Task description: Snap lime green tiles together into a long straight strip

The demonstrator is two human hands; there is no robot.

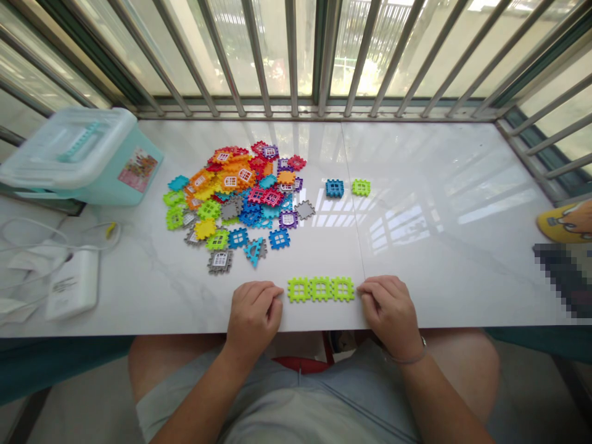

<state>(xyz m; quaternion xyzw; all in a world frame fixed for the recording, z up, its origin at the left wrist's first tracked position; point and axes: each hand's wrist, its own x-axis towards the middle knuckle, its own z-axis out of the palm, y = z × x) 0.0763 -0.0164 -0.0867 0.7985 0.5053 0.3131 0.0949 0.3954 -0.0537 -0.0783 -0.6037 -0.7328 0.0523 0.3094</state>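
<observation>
Three lime-green window tiles with notched edges form a joined row [320, 289] lying flat near the table's front edge. My left hand [255, 313] rests on the table just left of the row, fingers curled in and apart from the tiles. At the row's right end, my right hand [389, 312] lies likewise curled, close to the last tile without gripping it. Neither hand shows anything between its fingers. Beyond the row, a blue window tile [335, 189] and a single green tile [361, 187] lie side by side.
A heap of mixed-colour interlocking tiles [240, 179] covers the table's left-centre. Behind it at left stands a lidded teal box [111, 166]. A white device [73, 283] with cables lies front left. At right are a yellow object [562, 222] and a blurred-out dark item [567, 277]. Metal bars [292, 61] line the back.
</observation>
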